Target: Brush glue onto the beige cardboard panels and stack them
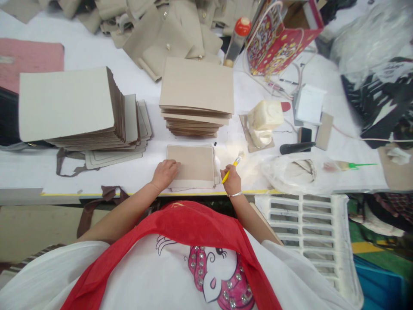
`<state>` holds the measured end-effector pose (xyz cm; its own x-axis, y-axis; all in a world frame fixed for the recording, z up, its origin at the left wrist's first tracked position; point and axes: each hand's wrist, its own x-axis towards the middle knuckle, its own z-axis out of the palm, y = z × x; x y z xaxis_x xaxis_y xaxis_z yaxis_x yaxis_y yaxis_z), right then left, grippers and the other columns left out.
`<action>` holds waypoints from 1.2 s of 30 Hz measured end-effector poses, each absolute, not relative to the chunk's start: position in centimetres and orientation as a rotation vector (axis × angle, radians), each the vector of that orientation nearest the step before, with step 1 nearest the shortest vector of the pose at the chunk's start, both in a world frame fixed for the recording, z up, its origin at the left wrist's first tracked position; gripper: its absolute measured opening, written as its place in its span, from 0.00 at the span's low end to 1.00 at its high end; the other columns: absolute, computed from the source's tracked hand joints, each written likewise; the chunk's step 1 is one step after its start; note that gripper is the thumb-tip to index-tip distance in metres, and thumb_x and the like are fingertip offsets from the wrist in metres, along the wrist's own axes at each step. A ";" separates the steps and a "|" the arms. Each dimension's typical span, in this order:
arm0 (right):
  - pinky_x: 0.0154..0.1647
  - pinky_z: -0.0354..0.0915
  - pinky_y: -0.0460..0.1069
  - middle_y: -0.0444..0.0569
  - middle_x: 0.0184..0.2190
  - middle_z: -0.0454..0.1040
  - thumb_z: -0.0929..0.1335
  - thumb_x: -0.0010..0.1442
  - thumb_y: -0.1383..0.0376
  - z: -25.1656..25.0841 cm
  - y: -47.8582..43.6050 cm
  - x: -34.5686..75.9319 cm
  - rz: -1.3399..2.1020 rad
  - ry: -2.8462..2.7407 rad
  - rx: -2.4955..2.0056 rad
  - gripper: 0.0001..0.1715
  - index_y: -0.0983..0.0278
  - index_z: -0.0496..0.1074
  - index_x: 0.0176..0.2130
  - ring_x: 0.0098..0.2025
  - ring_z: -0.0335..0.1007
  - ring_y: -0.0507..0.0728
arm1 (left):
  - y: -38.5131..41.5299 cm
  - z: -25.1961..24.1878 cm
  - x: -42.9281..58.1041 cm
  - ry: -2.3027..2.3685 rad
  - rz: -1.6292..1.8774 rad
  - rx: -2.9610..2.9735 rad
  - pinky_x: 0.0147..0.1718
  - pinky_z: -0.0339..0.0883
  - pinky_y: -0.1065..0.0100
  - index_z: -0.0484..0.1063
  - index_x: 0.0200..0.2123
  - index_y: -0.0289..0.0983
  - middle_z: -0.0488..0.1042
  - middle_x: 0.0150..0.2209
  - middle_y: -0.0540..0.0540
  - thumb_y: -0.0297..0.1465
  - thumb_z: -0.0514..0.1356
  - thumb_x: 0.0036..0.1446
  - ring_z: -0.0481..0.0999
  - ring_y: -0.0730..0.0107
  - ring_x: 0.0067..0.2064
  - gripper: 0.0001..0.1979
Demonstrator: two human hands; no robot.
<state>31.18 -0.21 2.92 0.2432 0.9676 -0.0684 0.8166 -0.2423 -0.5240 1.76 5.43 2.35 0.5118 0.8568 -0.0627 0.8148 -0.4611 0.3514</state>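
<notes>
Pink sheet [29, 60] at far left of bench [142, 84]. Heap of beige button-flap folders [167, 38] beyond. Red-capped bottle [238, 38] beside red patterned bag [277, 41]. White block [263, 116] on card square [245, 129]. Black handle [297, 147] near. Plastic bag [290, 172] right, green-handled brush [350, 166] just beside. White plastic grate [306, 228] below bench edge.
</notes>
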 end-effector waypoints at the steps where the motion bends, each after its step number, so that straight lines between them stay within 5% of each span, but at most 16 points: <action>1: 0.33 0.61 0.47 0.51 0.33 0.73 0.59 0.59 0.56 3.3 -0.3 30.8 0.537 -1.659 -2.138 0.18 0.66 0.61 0.44 0.34 0.70 0.56 | 5.0 2.0 2.6 1.283 0.192 2.455 0.48 0.55 0.58 0.66 0.50 0.40 0.67 0.50 0.40 0.35 0.48 0.59 0.62 0.57 0.52 0.17; 7: 0.27 0.60 0.46 0.48 0.25 0.71 0.55 0.61 0.52 7.4 0.5 30.1 0.552 -1.576 -2.081 0.28 0.66 0.61 0.53 0.25 0.68 0.53 | 3.1 -0.5 5.2 1.022 0.156 2.619 0.58 0.40 0.53 0.62 0.54 0.47 0.60 0.58 0.48 0.36 0.48 0.60 0.53 0.60 0.60 0.19; 13: 0.22 0.64 0.45 0.44 0.22 0.69 0.58 0.57 0.48 8.4 7.0 26.0 1.141 -1.212 -1.775 0.26 0.65 0.70 0.39 0.19 0.64 0.49 | 2.7 -1.1 4.9 1.019 0.150 2.700 0.59 0.34 0.50 0.56 0.58 0.46 0.54 0.61 0.48 0.43 0.46 0.59 0.50 0.59 0.62 0.24; 19: 0.21 0.67 0.45 0.44 0.23 0.72 0.62 0.56 0.53 5.1 12.7 17.1 1.540 -1.006 -1.664 0.19 0.64 0.69 0.38 0.19 0.67 0.50 | 2.2 -1.5 5.1 1.061 0.178 2.661 0.59 0.33 0.49 0.55 0.59 0.44 0.54 0.61 0.47 0.44 0.45 0.60 0.48 0.57 0.62 0.25; 26: 0.19 0.66 0.45 0.44 0.20 0.71 0.66 0.54 0.59 3.6 12.1 22.5 1.450 -0.912 -1.811 0.11 0.65 0.69 0.34 0.17 0.65 0.49 | 2.3 -1.6 5.1 1.083 0.180 2.628 0.59 0.33 0.49 0.55 0.59 0.45 0.54 0.62 0.47 0.43 0.46 0.59 0.49 0.59 0.62 0.25; 36: 0.22 0.68 0.45 0.44 0.21 0.70 0.65 0.54 0.58 5.3 8.1 31.9 1.186 -0.784 -1.897 0.14 0.66 0.68 0.37 0.19 0.68 0.48 | 2.0 -1.4 5.6 1.072 0.178 2.622 0.59 0.33 0.49 0.57 0.58 0.46 0.55 0.61 0.47 0.42 0.48 0.59 0.49 0.58 0.62 0.24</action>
<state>31.86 8.08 5.26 0.3823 0.8031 -0.4570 0.1062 -0.5295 -0.8417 5.64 1.97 -1.44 0.7137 0.7004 0.0004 0.6630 -0.6758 0.3221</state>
